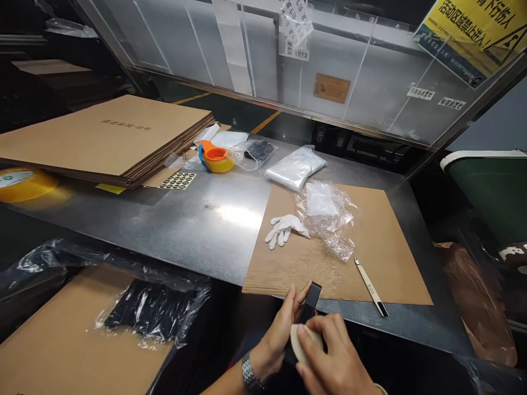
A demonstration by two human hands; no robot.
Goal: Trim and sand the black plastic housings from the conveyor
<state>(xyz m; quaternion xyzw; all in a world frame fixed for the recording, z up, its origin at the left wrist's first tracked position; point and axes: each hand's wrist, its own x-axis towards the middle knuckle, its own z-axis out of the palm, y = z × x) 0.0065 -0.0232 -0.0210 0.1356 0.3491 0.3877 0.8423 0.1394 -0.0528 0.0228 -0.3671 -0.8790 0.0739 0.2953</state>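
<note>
Just off the table's near edge, my left hand [280, 329] is closed around a black rectangular part [310, 299], whose upper end sticks out past the fingertips. My right hand [335, 351] pinches a beige rounded pad [303, 344] and holds it against or right by the lower portion of the black part. How far the part extends below is hidden by my hands. Beyond them, a cardboard sheet [387, 241] bears a white glove [286, 229], a crumpled clear plastic bag [329, 214] and a slim beige-and-black craft knife [370, 287].
Flat cardboard is stacked [107, 137] at the left of the metal table [214, 230], by a yellow tape roll [27, 184]. Orange and yellow tape rings [218, 159] and a white plastic packet [295, 167] lie toward the back. An open box [82, 329] with black wrapped contents stands lower left.
</note>
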